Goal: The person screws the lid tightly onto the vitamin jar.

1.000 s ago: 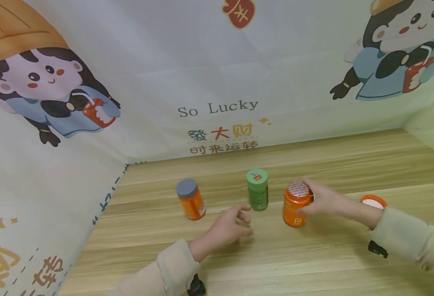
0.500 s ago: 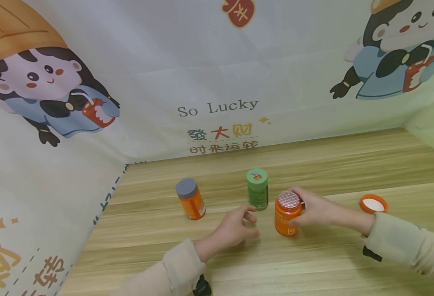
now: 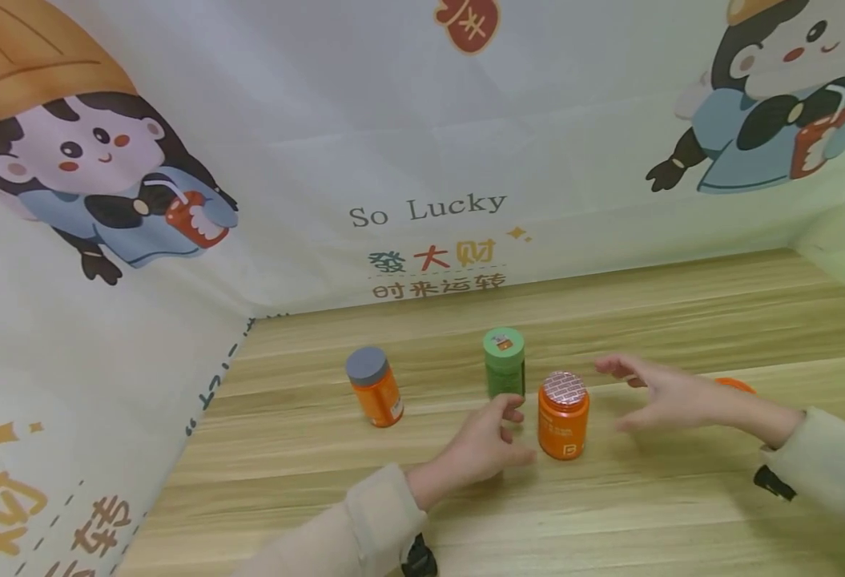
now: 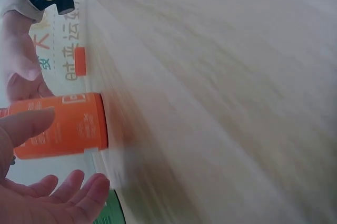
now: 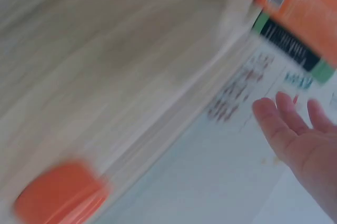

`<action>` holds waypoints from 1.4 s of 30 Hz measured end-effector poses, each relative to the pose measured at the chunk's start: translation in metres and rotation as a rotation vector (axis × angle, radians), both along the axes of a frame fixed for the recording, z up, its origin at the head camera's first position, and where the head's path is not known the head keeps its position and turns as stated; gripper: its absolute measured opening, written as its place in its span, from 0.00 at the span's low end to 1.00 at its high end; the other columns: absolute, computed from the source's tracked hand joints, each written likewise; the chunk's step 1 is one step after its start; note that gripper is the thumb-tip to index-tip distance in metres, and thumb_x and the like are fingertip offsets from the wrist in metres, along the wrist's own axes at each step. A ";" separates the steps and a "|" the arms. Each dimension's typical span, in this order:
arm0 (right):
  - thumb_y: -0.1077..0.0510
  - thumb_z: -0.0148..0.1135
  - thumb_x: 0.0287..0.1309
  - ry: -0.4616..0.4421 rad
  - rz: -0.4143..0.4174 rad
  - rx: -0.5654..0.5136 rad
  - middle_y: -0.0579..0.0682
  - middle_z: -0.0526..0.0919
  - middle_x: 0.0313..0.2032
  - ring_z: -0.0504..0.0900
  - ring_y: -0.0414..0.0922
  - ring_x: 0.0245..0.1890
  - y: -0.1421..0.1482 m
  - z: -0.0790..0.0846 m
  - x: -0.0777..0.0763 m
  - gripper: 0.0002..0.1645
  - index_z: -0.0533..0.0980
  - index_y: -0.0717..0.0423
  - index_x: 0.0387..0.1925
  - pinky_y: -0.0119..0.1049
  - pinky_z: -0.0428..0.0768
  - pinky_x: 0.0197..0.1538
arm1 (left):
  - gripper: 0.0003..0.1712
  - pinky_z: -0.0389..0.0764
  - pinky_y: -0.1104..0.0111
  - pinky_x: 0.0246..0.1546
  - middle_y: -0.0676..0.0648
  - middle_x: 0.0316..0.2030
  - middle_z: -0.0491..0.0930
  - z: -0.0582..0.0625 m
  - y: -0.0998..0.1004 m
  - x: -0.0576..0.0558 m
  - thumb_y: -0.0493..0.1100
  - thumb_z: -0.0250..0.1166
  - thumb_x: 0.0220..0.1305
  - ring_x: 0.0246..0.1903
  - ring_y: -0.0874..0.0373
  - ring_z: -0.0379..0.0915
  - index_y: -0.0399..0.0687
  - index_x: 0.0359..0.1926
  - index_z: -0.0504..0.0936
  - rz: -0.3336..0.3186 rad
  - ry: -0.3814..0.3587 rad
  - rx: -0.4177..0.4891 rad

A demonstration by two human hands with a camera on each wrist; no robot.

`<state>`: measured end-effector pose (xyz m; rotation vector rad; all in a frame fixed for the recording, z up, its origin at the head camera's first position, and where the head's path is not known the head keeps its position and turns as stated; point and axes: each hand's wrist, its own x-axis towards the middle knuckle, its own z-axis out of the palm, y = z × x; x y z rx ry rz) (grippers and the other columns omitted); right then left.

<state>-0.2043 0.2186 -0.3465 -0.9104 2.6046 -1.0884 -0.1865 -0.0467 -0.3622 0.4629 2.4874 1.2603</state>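
An uncapped orange bottle [image 3: 563, 425] with a brick-patterned seal over its mouth stands upright on the table between the two hands. My left hand [image 3: 481, 442] is beside it on the left, fingers spread and relaxed, the thumb reaching toward its side. In the left wrist view, the thumb overlaps the orange bottle [image 4: 63, 129]. To the right, my right hand [image 3: 663, 393] is apart from the bottle, fingers loosely bent around nothing. An orange cap [image 3: 735, 385] lies on the table, mostly hidden behind the right forearm; the right wrist view shows the cap [image 5: 60, 195] blurred.
A green bottle [image 3: 504, 365] with a light green lid stands just behind the left hand. Farther left is an orange bottle [image 3: 377, 397] with a grey lid. A printed cloth [image 3: 307, 160] encloses the back and sides of the wooden table [image 3: 285, 449].
The right hand brought the uncapped orange bottle left and nearer, then let go and drew back to the right. The left hand has moved right, up to the bottle.
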 end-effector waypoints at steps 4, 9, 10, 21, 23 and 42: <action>0.56 0.67 0.48 0.012 -0.030 0.109 0.73 0.63 0.57 0.63 0.70 0.55 0.030 -0.002 -0.003 0.43 0.57 0.74 0.59 0.62 0.66 0.52 | 0.39 0.73 0.68 0.41 0.43 0.51 0.73 0.000 0.009 0.002 0.39 0.71 0.47 0.42 0.54 0.69 0.42 0.61 0.64 0.014 0.001 0.037; 0.55 0.69 0.46 0.070 -0.080 0.220 0.72 0.67 0.54 0.65 0.69 0.54 0.062 -0.010 -0.005 0.43 0.60 0.74 0.57 0.57 0.72 0.47 | 0.40 0.73 0.66 0.44 0.46 0.52 0.72 -0.002 0.022 0.002 0.41 0.73 0.46 0.43 0.54 0.69 0.43 0.60 0.64 0.042 -0.006 0.087; 0.56 0.69 0.45 0.088 -0.084 0.228 0.72 0.68 0.53 0.66 0.69 0.53 0.067 -0.012 -0.006 0.43 0.61 0.75 0.56 0.55 0.73 0.45 | 0.40 0.73 0.66 0.44 0.46 0.52 0.72 -0.003 0.024 0.002 0.41 0.73 0.46 0.43 0.55 0.69 0.43 0.60 0.64 0.049 -0.008 0.092; 0.60 0.73 0.37 0.151 -0.182 0.300 0.72 0.70 0.49 0.69 0.69 0.47 0.100 -0.019 -0.001 0.43 0.63 0.75 0.53 0.55 0.73 0.43 | 0.42 0.70 0.63 0.53 0.47 0.52 0.72 -0.012 0.037 0.001 0.38 0.73 0.44 0.49 0.55 0.71 0.42 0.61 0.63 0.083 0.011 0.153; 0.60 0.73 0.37 0.136 -0.190 0.303 0.74 0.69 0.49 0.68 0.70 0.47 0.103 -0.019 -0.001 0.44 0.62 0.76 0.54 0.58 0.72 0.42 | 0.43 0.69 0.62 0.54 0.47 0.52 0.73 -0.013 0.038 0.001 0.37 0.73 0.44 0.51 0.54 0.71 0.42 0.61 0.63 0.083 0.014 0.157; 0.66 0.72 0.34 -0.004 -0.190 0.275 0.81 0.59 0.49 0.64 0.75 0.45 0.121 -0.031 -0.001 0.50 0.53 0.79 0.56 0.62 0.71 0.40 | 0.43 0.71 0.63 0.51 0.51 0.49 0.76 -0.014 0.041 -0.005 0.34 0.73 0.42 0.46 0.57 0.72 0.50 0.61 0.65 0.088 -0.047 0.156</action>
